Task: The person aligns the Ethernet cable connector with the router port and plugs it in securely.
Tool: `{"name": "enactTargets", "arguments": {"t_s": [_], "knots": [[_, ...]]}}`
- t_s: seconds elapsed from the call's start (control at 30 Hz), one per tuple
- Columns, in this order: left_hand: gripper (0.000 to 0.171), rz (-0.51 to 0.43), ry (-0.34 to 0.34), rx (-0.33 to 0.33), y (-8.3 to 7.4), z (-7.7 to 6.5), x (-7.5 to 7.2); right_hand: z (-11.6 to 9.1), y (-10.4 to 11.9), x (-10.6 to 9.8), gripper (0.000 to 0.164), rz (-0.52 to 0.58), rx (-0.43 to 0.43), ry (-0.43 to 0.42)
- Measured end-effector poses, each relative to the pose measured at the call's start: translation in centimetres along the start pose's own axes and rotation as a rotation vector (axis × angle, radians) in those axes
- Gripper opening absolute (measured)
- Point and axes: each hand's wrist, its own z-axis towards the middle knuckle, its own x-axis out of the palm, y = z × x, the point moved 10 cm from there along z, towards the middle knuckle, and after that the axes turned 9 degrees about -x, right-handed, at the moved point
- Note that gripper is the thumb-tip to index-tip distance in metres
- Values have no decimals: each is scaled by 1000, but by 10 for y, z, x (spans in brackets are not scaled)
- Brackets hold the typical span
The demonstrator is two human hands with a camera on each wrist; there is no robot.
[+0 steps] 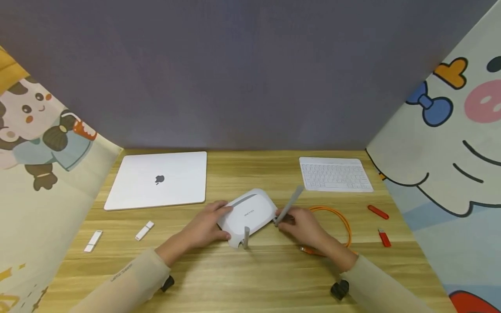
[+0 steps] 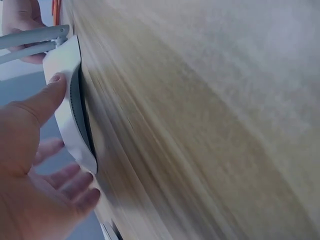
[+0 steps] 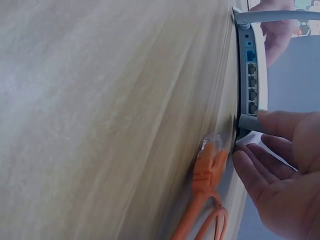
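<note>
A white router (image 1: 254, 211) lies on the wooden table with two grey antennas raised, one antenna (image 1: 290, 203) at its right corner and another antenna (image 1: 246, 238) at the near corner. My left hand (image 1: 205, 226) grips the router's left end; in the left wrist view the thumb (image 2: 47, 97) lies on its top and the fingers spread along its side. At the right corner, my right hand (image 1: 305, 228) holds the router by the antenna's base. A row of ports (image 3: 251, 80) faces the right wrist camera. The orange network cable (image 1: 344, 221) lies beside my right hand, its plug (image 3: 207, 160) near the router.
Back left is a closed silver laptop (image 1: 158, 180), back right a white keyboard (image 1: 336, 174). Two white USB sticks (image 1: 93, 241) lie at left. A red stick (image 1: 378, 211) and a red USB stick (image 1: 385, 238) lie at right. A grey partition (image 1: 246, 78) stands behind the table.
</note>
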Motion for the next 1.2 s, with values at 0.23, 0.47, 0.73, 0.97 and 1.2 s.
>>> {"name": "enactTargets", "arguments": {"t_s": [0.23,0.47,0.73,0.97,1.2], "knots": [[107,-19,9,-65,5,-9,10,-15,4,-5,37,103,0,52],[112,3,11,-44,-1,-10,16,-39,14,-32,40,-115,-117,35],[111,86,-54,-29,-12,-6,18,-71,19,-38,31,-87,-176,92],[108,145,-67,-70,-10,-5,21,-83,9,-37,23,-85,-151,86],[106,177,-90,-59,-15,-2,21,-83,1,-35,22,-176,-128,112]]}}
